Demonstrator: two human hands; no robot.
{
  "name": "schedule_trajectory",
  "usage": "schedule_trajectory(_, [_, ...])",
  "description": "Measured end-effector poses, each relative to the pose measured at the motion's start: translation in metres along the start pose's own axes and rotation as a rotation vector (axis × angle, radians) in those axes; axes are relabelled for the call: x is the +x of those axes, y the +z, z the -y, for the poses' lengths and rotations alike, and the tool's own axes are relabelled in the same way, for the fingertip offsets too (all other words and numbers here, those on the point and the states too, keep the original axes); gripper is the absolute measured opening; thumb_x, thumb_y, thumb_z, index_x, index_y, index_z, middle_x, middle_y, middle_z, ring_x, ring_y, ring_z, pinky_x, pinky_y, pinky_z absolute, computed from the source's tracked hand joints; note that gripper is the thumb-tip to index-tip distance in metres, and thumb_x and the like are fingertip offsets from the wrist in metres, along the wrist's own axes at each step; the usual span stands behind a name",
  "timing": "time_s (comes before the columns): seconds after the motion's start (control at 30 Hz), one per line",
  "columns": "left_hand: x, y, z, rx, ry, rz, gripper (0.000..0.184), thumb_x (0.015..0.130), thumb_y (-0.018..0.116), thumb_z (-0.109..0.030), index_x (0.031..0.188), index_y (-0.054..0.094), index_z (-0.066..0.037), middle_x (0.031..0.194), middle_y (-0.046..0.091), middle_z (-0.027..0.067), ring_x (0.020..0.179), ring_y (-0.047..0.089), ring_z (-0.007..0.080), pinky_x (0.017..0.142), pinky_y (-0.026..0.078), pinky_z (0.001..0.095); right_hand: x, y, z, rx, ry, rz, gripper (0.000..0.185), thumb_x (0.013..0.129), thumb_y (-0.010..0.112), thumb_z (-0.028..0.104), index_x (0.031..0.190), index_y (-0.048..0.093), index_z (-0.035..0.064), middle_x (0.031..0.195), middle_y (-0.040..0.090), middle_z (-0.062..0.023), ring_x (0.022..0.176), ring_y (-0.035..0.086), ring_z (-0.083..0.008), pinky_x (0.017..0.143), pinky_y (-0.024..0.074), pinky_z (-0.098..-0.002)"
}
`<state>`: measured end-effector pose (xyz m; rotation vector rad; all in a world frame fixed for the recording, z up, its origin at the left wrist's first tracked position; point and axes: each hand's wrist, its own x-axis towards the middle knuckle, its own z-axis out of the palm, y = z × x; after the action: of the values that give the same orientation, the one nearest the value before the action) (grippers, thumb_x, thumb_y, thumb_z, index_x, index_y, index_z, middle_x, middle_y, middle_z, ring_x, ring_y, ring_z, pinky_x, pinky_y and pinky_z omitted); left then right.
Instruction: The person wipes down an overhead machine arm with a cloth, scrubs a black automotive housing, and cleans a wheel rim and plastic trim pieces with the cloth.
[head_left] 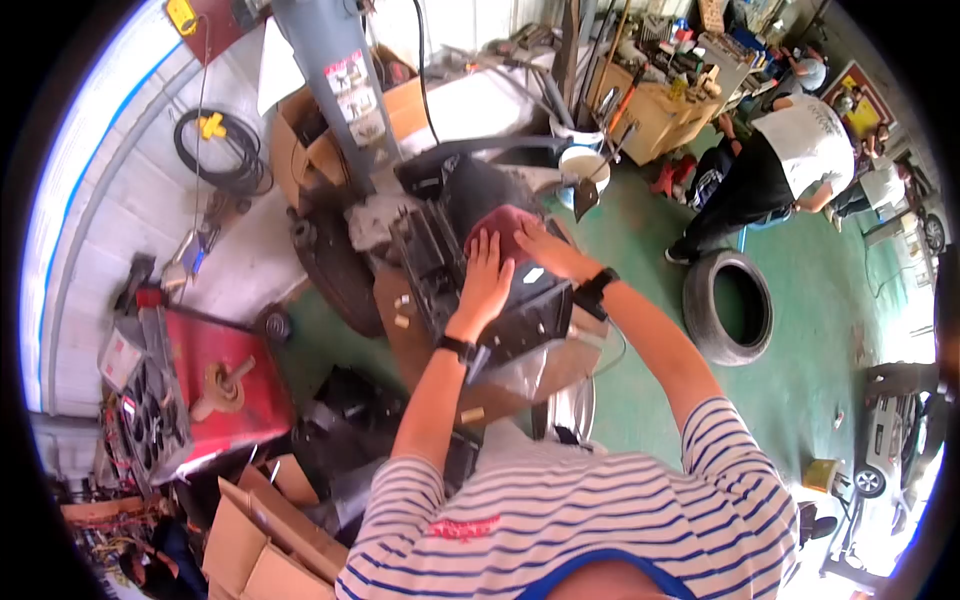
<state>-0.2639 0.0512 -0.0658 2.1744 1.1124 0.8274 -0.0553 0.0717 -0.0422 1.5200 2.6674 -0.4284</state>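
Note:
Ahead of my body a dark red piece (498,226), whose exact nature I cannot make out, lies on a pile of black plastic parts (430,240). My left hand (486,282) rests on its near side with the fingers apart and stretched forward. From the right, my right hand (548,250) lies on the same piece, fingers extended. Below the hands is a flat black panel (525,328). Brown cardboard (403,335) shows under the black parts.
A tyre (699,310) lies on the green floor at the right. Beyond it a person (800,140) bends forward. A red cabinet (225,380) stands at the left, with cardboard boxes (240,545) nearer. A grey post (330,60) rises ahead, and a white bucket (584,172) stands past the parts.

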Motion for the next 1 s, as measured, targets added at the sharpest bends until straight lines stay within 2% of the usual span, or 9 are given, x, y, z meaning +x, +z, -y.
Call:
schedule_trajectory(0.03, [0.008, 0.001, 0.005, 0.016, 0.018, -0.027, 0.062, 0.101, 0.036, -0.034, 0.149, 0.021, 0.002, 0.154, 0.016, 0.0282, 0.143, 0.015, 0.046, 0.117, 0.015, 0.0478, 0.007, -0.004, 0.009, 0.561, 0.215, -0.159, 0.066, 0.102, 0.031, 0.045, 0.148, 0.022, -0.0025, 0.153, 0.021, -0.0279, 0.143, 0.02, -0.0409, 0.117, 0.017, -0.0424])
schedule_trajectory(0.23, [0.061, -0.019, 0.025, -0.122, -0.035, -0.004, 0.062, 0.101, 0.034, -0.036, 0.146, 0.027, 0.005, 0.152, 0.02, 0.0311, 0.14, 0.016, 0.0502, 0.116, 0.016, 0.0522, 0.037, -0.101, 0.027, 0.915, 0.191, -0.007, 0.07, 0.099, 0.035, 0.043, 0.148, 0.021, -0.0044, 0.156, 0.018, -0.0234, 0.146, 0.016, -0.0322, 0.119, 0.0114, -0.0389])
schedule_trajectory(0.3, [0.067, -0.017, 0.04, -0.045, 0.078, 0.044, 0.063, 0.101, 0.033, -0.037, 0.147, 0.024, 0.005, 0.152, 0.018, 0.0314, 0.14, 0.014, 0.0512, 0.115, 0.016, 0.053, 0.056, -0.068, 0.002, 0.879, 0.244, 0.028, 0.07, 0.097, 0.038, 0.038, 0.148, 0.021, -0.0058, 0.155, 0.02, -0.0234, 0.145, 0.018, -0.0317, 0.119, 0.0126, -0.0371])
schedule_trajectory(0.37, [0.066, -0.02, 0.042, -0.058, 0.033, 0.057, 0.064, 0.101, 0.033, -0.038, 0.147, 0.022, 0.005, 0.152, 0.016, 0.0312, 0.14, 0.014, 0.0517, 0.115, 0.016, 0.0533, 0.066, -0.034, -0.012, 0.621, 0.161, -0.16, 0.068, 0.098, 0.041, 0.035, 0.152, 0.013, 0.0038, 0.152, 0.029, -0.021, 0.139, 0.032, -0.0287, 0.113, 0.0268, -0.0358])
schedule_trajectory(0.47, [0.071, -0.021, 0.049, -0.071, -0.023, 0.062, 0.066, 0.101, 0.033, -0.04, 0.148, 0.019, 0.004, 0.154, 0.013, 0.0305, 0.14, 0.013, 0.0514, 0.115, 0.016, 0.0537, 0.073, -0.037, -0.009, 0.685, 0.174, -0.174, 0.067, 0.098, 0.041, 0.034, 0.152, 0.014, 0.0057, 0.153, 0.028, -0.0207, 0.139, 0.032, -0.0305, 0.112, 0.0291, -0.0373])
schedule_trajectory(0.57, [0.074, -0.018, 0.052, -0.093, -0.043, 0.063, 0.069, 0.1, 0.035, -0.043, 0.15, 0.018, 0.002, 0.155, 0.011, 0.0292, 0.142, 0.012, 0.0493, 0.115, 0.017, 0.0548, 0.062, -0.095, 0.027, 0.808, 0.254, -0.072, 0.069, 0.096, 0.038, 0.037, 0.148, 0.02, -0.0044, 0.155, 0.022, -0.0227, 0.145, 0.02, -0.0334, 0.118, 0.0143, -0.04])
schedule_trajectory(0.77, [0.061, -0.015, 0.046, -0.041, -0.077, 0.02, 0.072, 0.098, 0.042, -0.045, 0.151, 0.018, -0.003, 0.156, 0.011, 0.0271, 0.144, 0.012, 0.0457, 0.109, 0.025, 0.0601, 0.048, -0.115, 0.049, 0.646, 0.409, -0.003, 0.068, 0.095, 0.04, 0.036, 0.15, 0.021, 0.0006, 0.155, 0.025, -0.0194, 0.144, 0.023, -0.0304, 0.115, 0.0186, -0.0452])
schedule_trajectory(0.87, [0.052, -0.009, 0.042, -0.027, -0.005, -0.056, 0.07, 0.097, 0.045, -0.043, 0.15, 0.022, -0.004, 0.155, 0.014, 0.0269, 0.143, 0.016, 0.0461, 0.108, 0.028, 0.0592, 0.047, -0.065, 0.024, 0.607, 0.29, -0.074, 0.067, 0.097, 0.04, 0.038, 0.15, 0.021, 0.0016, 0.155, 0.024, -0.0195, 0.145, 0.02, -0.0317, 0.114, 0.0192, -0.0492])
schedule_trajectory(1.0, [0.04, -0.015, 0.03, 0.008, 0.02, 0.006, 0.069, 0.098, 0.044, -0.038, 0.148, 0.021, 0.003, 0.153, 0.012, 0.0327, 0.14, 0.015, 0.0509, 0.114, 0.019, 0.0522, 0.033, -0.043, 0.024, 0.598, 0.28, -0.195, 0.067, 0.098, 0.04, 0.038, 0.151, 0.018, 0.003, 0.156, 0.022, -0.0198, 0.145, 0.02, -0.0344, 0.113, 0.0186, -0.0529])
